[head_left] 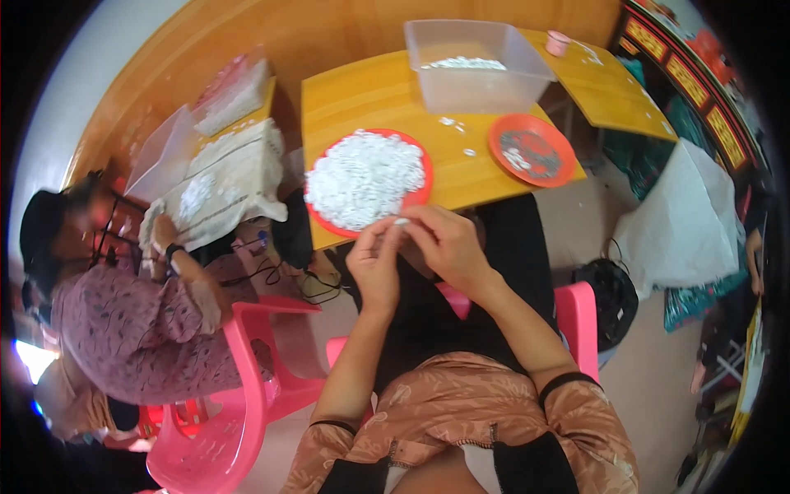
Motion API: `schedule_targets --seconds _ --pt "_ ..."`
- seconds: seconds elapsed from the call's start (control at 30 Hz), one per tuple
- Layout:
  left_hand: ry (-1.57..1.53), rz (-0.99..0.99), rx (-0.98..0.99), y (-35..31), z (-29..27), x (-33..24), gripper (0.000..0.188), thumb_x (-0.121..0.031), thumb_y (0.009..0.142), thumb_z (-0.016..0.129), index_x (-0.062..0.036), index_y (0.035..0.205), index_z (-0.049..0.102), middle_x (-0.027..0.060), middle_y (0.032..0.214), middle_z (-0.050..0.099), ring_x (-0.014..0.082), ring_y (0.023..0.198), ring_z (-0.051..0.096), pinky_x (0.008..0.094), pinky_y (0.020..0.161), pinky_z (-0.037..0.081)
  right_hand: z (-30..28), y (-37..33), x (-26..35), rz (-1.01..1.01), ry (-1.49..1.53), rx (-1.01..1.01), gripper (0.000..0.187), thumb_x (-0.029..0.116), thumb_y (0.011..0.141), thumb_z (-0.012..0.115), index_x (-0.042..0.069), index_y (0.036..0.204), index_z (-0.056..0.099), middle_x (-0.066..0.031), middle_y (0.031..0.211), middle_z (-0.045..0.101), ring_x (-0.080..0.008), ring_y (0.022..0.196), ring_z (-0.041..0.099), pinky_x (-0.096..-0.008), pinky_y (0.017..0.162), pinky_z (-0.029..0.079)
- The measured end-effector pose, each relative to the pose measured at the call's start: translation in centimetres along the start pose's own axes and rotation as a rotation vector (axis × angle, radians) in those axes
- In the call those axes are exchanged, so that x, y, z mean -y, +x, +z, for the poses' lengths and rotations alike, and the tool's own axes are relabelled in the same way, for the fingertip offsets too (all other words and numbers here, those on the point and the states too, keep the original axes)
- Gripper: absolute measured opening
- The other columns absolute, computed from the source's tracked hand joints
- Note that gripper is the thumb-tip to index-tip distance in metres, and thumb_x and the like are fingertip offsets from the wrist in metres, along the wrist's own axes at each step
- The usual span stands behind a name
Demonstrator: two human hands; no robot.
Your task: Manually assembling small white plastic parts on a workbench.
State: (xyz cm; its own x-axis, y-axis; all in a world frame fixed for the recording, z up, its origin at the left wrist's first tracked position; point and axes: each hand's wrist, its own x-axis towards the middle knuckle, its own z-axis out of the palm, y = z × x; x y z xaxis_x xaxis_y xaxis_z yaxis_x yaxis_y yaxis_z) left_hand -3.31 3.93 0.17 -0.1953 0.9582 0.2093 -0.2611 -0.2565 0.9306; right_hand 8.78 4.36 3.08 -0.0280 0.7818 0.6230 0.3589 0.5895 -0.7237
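My left hand (376, 267) and my right hand (447, 247) meet just off the near edge of the table, fingertips pinched together. Between them shows a small white piece (401, 221), too small to name more exactly. Right behind my fingers, a red round tray (421, 196) carries a big heap of small white pieces (362, 177). To the right, an orange-red plate (562, 146) holds small grey bits (539, 152) with a few white pieces at its left side. Some loose white pieces (469, 152) lie on the wood between tray and plate.
A clear plastic bin (461, 90) with white pieces stands at the back of the yellow table (346, 103). On the left, a co-worker (148, 321) sits at a cloth-covered table (239, 185). Pink chairs (247, 387), a white sack (683, 214) and a black bag (607, 300) stand around.
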Motion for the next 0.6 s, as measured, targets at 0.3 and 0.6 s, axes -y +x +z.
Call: schedule_targets --seconds 0.3,0.6 --pt "-0.233 -0.110 0.036 -0.2 -0.1 0.9 0.012 -0.002 0.082 0.062 0.0006 0.094 0.062 0.0039 0.083 0.063 0.0083 0.074 0.057 0.0206 0.067 0.046 -0.3 -1.0 0.4 0.530 0.420 0.072 0.014 0.005 0.085 0.060 -0.001 0.097 0.061 -0.0009 0.073 0.062 -0.0020 0.061 0.053 -0.0158 0.055 0.042" --pt "-0.220 -0.183 0.109 0.6 -0.7 1.5 0.010 -0.006 0.083 0.062 -0.0001 0.092 0.063 0.0038 0.080 0.064 0.0072 0.067 0.057 0.0196 0.063 0.045 -1.1 0.1 1.6 0.492 0.250 0.160 0.014 0.008 0.085 0.060 -0.002 0.094 0.063 -0.0063 0.074 0.065 -0.0077 0.069 0.062 -0.0204 0.063 0.048"
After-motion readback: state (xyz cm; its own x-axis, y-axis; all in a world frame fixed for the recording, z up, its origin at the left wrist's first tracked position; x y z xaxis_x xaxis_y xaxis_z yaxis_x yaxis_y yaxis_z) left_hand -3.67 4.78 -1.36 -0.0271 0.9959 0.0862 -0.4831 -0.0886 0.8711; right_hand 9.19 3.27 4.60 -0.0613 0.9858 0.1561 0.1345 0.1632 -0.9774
